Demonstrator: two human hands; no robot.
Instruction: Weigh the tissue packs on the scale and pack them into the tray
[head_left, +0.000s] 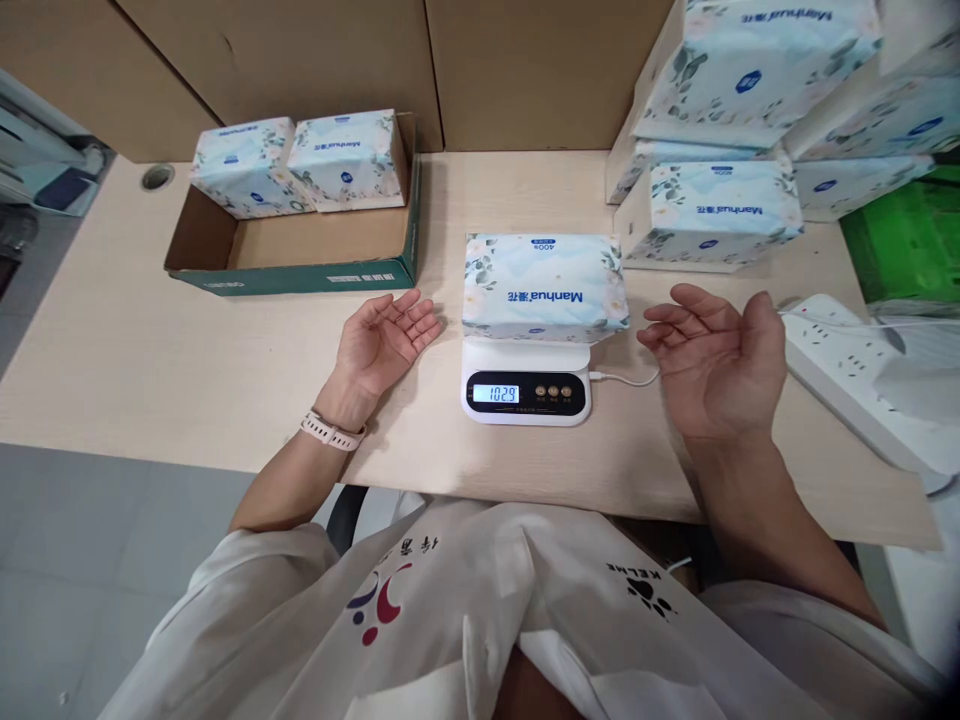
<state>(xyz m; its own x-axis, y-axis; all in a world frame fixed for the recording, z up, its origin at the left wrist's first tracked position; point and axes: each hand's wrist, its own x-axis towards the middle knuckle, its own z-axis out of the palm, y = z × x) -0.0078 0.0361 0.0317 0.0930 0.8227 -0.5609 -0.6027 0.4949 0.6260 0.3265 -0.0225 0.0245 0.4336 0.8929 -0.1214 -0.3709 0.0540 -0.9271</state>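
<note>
A blue-and-white floral tissue pack (544, 285) lies flat on a white digital scale (526, 410), hiding most of its platform. The lit display seems to read 102.9. To the left of the pack, my left hand (386, 340) rests palm up with fingers apart, touching neither pack nor scale. On the other side, my right hand (716, 355) is turned palm up too, its fingers loosely curled and holding nothing. A small gap separates it from the pack. A white cable (626, 380) runs from the scale's right side toward that hand.
An open green-and-brown cardboard box (300, 275) at left holds two tissue packs (349, 160) along its back. More packs (712, 215) are stacked at back right. A white power strip (862, 375) and a green container (907, 240) sit at right. Brown panels (547, 75) border the desk's back.
</note>
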